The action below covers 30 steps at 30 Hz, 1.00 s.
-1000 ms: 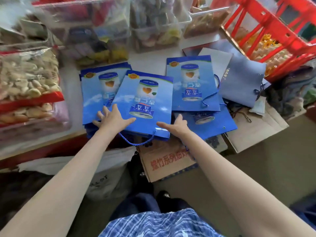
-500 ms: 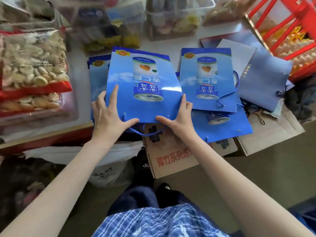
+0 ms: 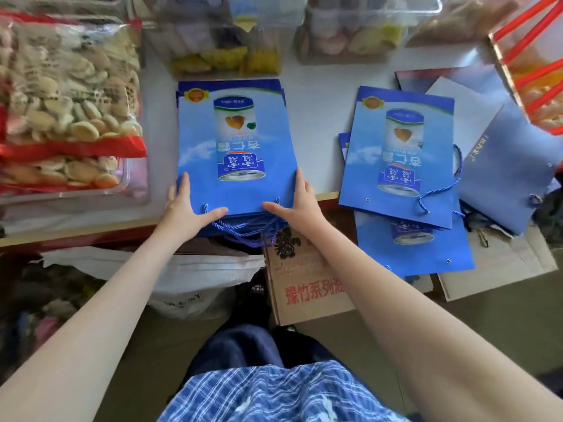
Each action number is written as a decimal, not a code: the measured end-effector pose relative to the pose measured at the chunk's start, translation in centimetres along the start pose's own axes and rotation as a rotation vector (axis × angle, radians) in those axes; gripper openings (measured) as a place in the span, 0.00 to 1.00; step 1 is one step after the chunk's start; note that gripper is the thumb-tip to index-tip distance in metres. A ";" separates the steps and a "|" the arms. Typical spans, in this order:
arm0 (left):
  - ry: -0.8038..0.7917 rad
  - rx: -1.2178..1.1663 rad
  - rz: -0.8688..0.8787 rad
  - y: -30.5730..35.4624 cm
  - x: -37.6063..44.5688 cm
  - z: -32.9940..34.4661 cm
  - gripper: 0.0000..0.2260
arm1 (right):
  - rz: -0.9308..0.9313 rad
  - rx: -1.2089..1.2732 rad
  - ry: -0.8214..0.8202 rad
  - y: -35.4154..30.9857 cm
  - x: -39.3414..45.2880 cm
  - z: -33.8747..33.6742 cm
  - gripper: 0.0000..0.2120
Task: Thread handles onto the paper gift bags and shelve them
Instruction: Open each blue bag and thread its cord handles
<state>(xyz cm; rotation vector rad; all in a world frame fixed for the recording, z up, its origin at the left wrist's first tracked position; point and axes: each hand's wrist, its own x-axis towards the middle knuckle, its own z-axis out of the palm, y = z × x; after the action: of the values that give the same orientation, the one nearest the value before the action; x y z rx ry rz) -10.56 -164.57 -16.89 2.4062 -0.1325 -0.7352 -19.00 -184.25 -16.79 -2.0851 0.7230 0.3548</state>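
Observation:
A stack of flat blue paper gift bags (image 3: 234,138) printed with a can picture lies on the white table (image 3: 316,86), its lower end over the table's front edge. Blue rope handles (image 3: 243,229) hang in loops from that end. My left hand (image 3: 189,205) presses the stack's lower left corner with straight fingers along the side and the thumb on top. My right hand (image 3: 300,202) mirrors it at the lower right corner. A second pile of the same bags (image 3: 399,153) lies to the right, with a loose blue cord (image 3: 438,190) on it.
Darker blue bags (image 3: 502,166) lie far right beside a red crate (image 3: 533,56). Bagged biscuits (image 3: 67,102) fill the left of the table, and clear snack tubs (image 3: 225,41) line the back. A cardboard box (image 3: 307,287) and a white sack (image 3: 198,275) stand below the table edge.
The bag I held tilted over the table now lies flat on the left stack. Both hands have slid to the stack's lower corners.

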 end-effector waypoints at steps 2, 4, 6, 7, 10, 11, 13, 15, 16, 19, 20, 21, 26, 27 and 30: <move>0.007 0.008 -0.016 0.2 0.2 0.0 0.46 | -0.003 -0.012 0.019 -0.1 0.5 0.2 0.51; 0.010 0.021 -0.019 0.5 0.3 0.1 0.46 | -0.007 -0.041 0.012 -0.1 1.0 0.3 0.51; 0.002 0.054 -0.026 0.9 0.2 0.1 0.46 | -0.006 -0.048 -0.012 0.1 1.3 0.2 0.51; 0.006 0.080 -0.033 0.9 0.2 0.0 0.46 | -0.007 -0.039 -0.021 0.2 1.4 0.1 0.51; 0.093 0.236 0.045 1.5 -0.2 -0.6 0.45 | -0.020 -0.023 -0.036 0.6 1.5 -0.9 0.48; 0.160 0.323 0.148 1.9 -0.3 -0.7 0.42 | -0.019 -0.017 -0.040 0.9 1.5 -1.6 0.47; 0.256 0.440 0.372 3.6 -0.4 -0.4 0.36 | 0.004 0.005 -0.027 2.1 1.4 -3.3 0.43; 0.248 0.436 0.468 6.4 -0.4 1.1 0.31 | 0.014 0.033 0.046 4.1 0.8 -5.7 0.38; 0.226 0.420 0.483 7.8 -0.4 2.2 0.28 | 0.010 0.039 0.097 5.3 0.5 -7.1 0.35; 0.157 0.366 0.496 12.0 -0.6 6.1 0.22 | 0.022 -0.008 0.241 9.5 -0.6 -12.0 0.27; 0.130 0.345 0.503 13.3 -0.7 7.4 0.20 | 0.031 -0.074 0.289 11.0 -1.0 -13.6 0.24; 0.100 0.339 0.516 14.5 -0.9 8.8 0.19 | 0.049 -0.177 0.337 12.6 -1.4 -15.0 0.22; -0.023 0.367 0.516 18.0 -1.9 15.0 0.17 | 0.119 -0.430 0.416 18.1 -2.7 -17.4 0.21; -0.055 0.358 0.450 18.5 -1.9 15.9 0.18 | 0.092 -0.399 0.426 18.3 -2.8 -17.4 0.20; -0.149 0.332 0.144 19.9 -1.4 18.0 0.24 | 0.068 -0.352 0.536 18.7 -3.4 -17.7 0.19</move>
<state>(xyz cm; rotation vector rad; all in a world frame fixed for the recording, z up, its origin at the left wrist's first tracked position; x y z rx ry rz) -19.82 -189.77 -16.40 2.6143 -0.5196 -0.8813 -33.36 -205.84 -17.11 -2.5278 1.1094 -0.0575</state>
